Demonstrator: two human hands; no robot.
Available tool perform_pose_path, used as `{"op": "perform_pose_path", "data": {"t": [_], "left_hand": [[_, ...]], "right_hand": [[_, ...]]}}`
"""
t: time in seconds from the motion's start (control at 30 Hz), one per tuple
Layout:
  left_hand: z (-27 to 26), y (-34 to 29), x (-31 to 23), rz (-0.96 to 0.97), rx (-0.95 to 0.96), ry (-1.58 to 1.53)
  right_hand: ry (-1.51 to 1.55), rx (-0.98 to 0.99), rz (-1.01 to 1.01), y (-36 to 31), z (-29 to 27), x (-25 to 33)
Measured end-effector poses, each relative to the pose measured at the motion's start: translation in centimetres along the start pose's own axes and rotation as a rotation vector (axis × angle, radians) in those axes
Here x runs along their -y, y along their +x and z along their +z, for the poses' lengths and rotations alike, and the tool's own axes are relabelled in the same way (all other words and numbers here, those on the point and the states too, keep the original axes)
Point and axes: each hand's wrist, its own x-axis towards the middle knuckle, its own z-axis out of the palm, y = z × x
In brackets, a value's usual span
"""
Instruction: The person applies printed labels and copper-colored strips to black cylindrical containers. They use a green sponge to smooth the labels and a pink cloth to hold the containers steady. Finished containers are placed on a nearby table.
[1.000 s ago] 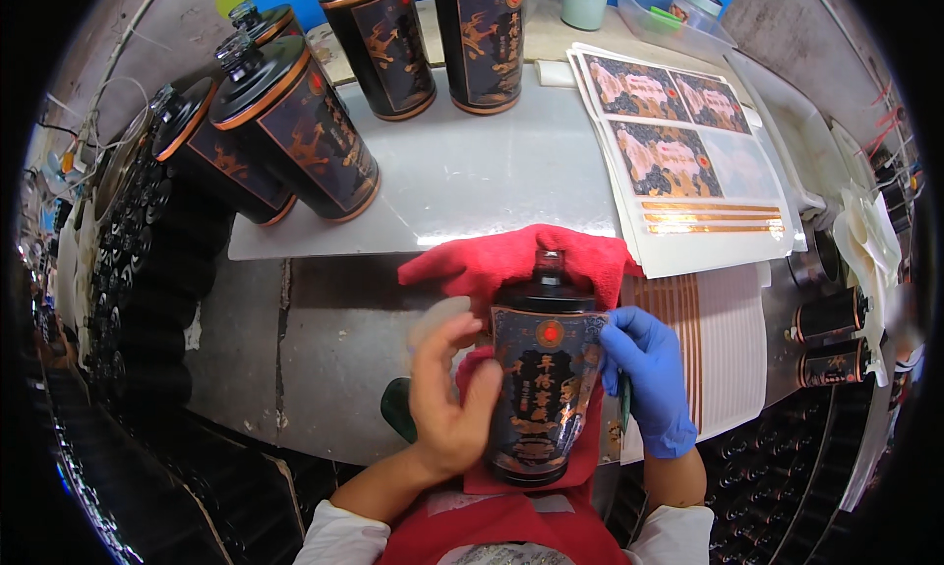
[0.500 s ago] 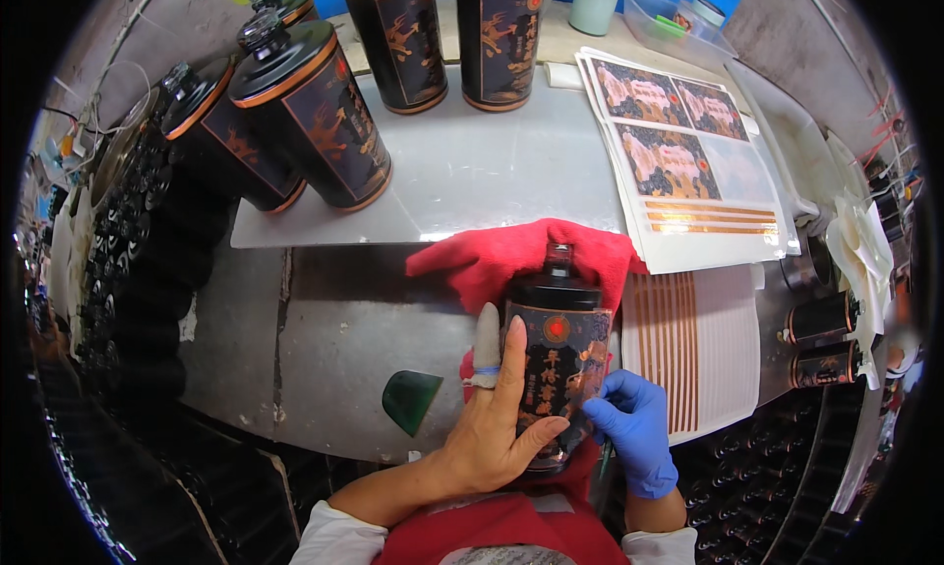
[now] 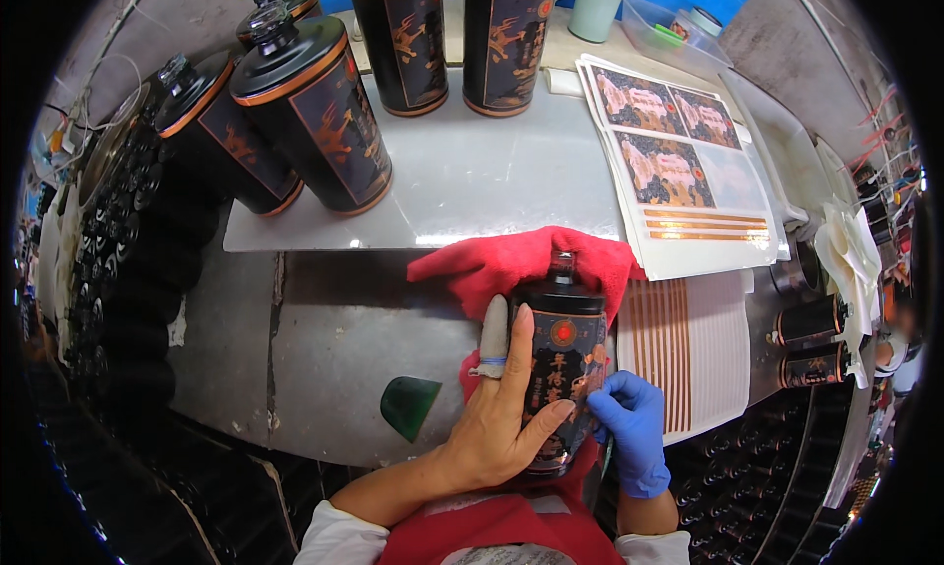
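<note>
A black bottle (image 3: 565,368) with a bronze-patterned label and a red round emblem leans neck-away on a red cloth (image 3: 531,255). My left hand (image 3: 497,417) holds it from the left, index finger and thumb lying across its front. A pale cover (image 3: 495,334) sits on one finger. In a blue glove, my right hand (image 3: 634,432) pinches at the label's lower right edge; what is between the fingertips is hidden. A thin dark-green edge (image 3: 608,454) shows beneath that hand. Left of the bottle, a dark green scraper-like piece (image 3: 411,408) lies on the metal table (image 3: 334,368).
Several labelled black bottles (image 3: 320,122) stand on a raised grey board (image 3: 472,191). Printed label sheets (image 3: 678,172) lie at the right, above a sheet of copper strips (image 3: 678,349). Two bottles (image 3: 814,363) lie far right. A plastic tub (image 3: 669,34) stands behind.
Both hands keep nearly the same hold on the bottle. The view has shifted slightly; the right fingertips stay at the label's right edge.
</note>
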Motion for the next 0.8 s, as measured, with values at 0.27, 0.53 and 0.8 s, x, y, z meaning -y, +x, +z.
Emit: {"op": "perform_pose_path", "data": {"t": [0.27,0.53,0.8], "left_hand": [[0.0,0.3,-0.5,0.025,-0.016,0.067],[-0.1,0.4,-1.3,-0.095,0.053,-0.274],[-0.3,-1.1,0.1,-0.003,0.056,-0.312]], "right_hand": [[0.068,0.018,0.058,0.2,-0.2,0.0],[0.093,0.086,0.018,0.6,-1.2,-1.1],[0.187,0.213,-0.089,1.0,-2.3,-2.8]]}}
